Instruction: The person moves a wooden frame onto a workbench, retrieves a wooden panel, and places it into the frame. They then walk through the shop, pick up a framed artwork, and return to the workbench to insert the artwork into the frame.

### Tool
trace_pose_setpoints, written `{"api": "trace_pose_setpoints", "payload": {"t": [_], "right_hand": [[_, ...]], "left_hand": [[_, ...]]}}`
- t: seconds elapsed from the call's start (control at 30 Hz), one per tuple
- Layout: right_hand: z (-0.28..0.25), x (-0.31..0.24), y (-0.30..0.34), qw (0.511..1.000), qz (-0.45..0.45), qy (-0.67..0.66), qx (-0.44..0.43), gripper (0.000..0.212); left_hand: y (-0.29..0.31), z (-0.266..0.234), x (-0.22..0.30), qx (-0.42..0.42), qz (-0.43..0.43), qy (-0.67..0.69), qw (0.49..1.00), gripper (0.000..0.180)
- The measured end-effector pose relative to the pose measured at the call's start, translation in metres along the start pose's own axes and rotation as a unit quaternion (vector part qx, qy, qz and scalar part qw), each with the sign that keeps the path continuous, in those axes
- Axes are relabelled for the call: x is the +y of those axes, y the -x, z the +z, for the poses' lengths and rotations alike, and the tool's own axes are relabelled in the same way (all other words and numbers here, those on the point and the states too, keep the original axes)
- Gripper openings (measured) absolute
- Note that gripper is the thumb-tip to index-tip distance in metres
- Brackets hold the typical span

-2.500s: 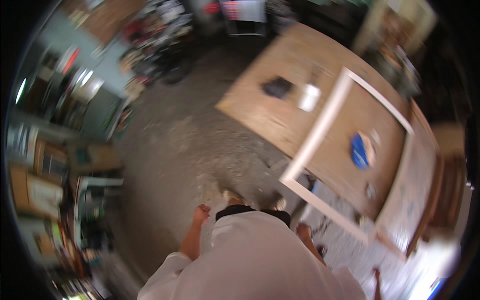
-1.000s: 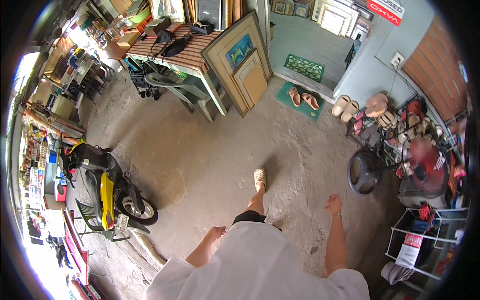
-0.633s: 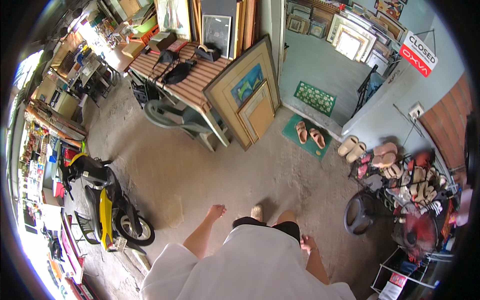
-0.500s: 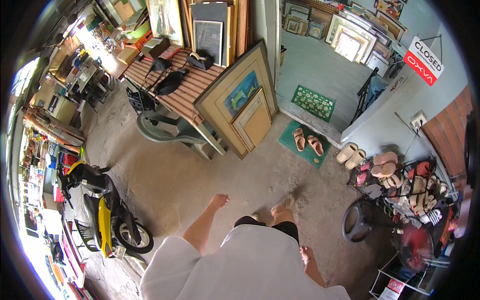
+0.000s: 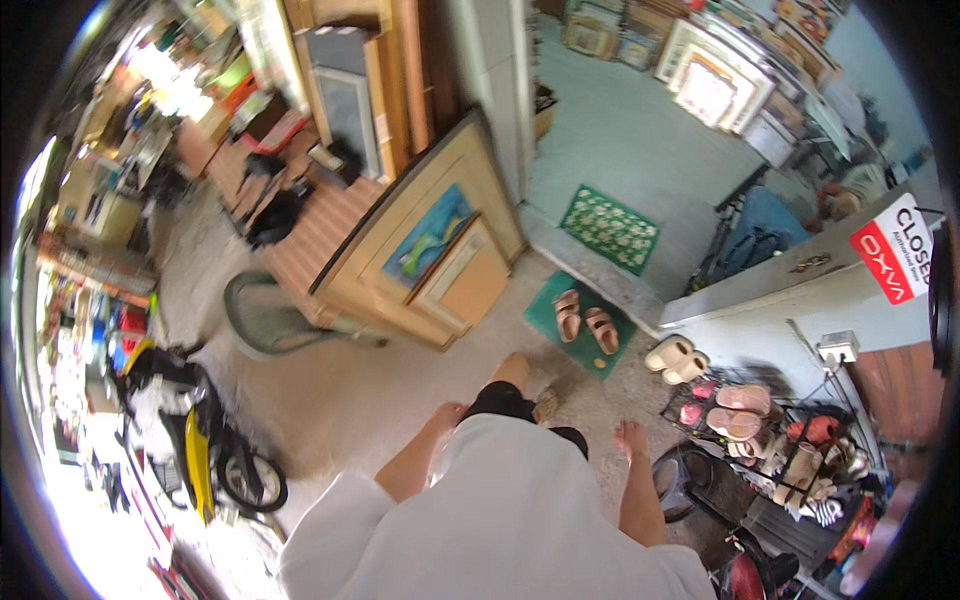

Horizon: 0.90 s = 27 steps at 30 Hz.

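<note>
My left hand (image 5: 447, 415) hangs beside the left leg of my black shorts (image 5: 502, 401). Its fingers look loosely stretched, though blurred, and nothing shows in them. On the other side my right hand (image 5: 630, 438) swings free of my body with its fingers apart, holding nothing. Nearest to it is a dark steering wheel (image 5: 662, 487) on the floor, which it does not touch. Ahead, pink-tan sandals (image 5: 602, 330) rest on a green doormat (image 5: 545, 318), and beige slides (image 5: 684, 362) sit to their right.
A patterned green mat (image 5: 610, 228) lies inside the doorway. Framed pictures (image 5: 350, 262) lean against a slatted table (image 5: 290, 245) with a green plastic chair (image 5: 255, 338) beside it. A yellow motorbike (image 5: 198, 460) stands left; a crowded shoe rack (image 5: 772, 425) stands right.
My view has turned and moved nearer the doorway. The left hand has come in against my shorts, and the right hand has swung forward. One leg has stepped ahead.
</note>
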State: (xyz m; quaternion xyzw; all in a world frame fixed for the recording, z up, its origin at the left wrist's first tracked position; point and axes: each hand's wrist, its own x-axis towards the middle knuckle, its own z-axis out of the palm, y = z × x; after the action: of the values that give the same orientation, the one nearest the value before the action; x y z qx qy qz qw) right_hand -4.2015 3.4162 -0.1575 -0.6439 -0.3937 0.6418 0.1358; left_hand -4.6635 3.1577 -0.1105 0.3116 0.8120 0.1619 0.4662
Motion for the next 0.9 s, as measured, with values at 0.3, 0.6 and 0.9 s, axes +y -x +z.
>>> {"api": "trace_pose_setpoints", "payload": {"t": [0.3, 0.6, 0.9], "right_hand": [[0.029, -0.26, -0.144, 0.98, -0.08, 0.174, 0.052, 0.032], [0.095, -0.288, -0.157, 0.985, 0.094, 0.143, 0.006, 0.025], [0.103, -0.339, -0.221, 0.959, -0.007, 0.279, 0.044, 0.02]], "left_hand": [[-0.147, -0.053, 0.031, -0.133, -0.101, 0.153, 0.974, 0.034], [-0.376, -0.281, 0.213, -0.047, -0.067, 0.309, 0.947, 0.02], [-0.512, -0.343, 0.357, -0.047, -0.044, 0.28, 0.958, 0.026]]}}
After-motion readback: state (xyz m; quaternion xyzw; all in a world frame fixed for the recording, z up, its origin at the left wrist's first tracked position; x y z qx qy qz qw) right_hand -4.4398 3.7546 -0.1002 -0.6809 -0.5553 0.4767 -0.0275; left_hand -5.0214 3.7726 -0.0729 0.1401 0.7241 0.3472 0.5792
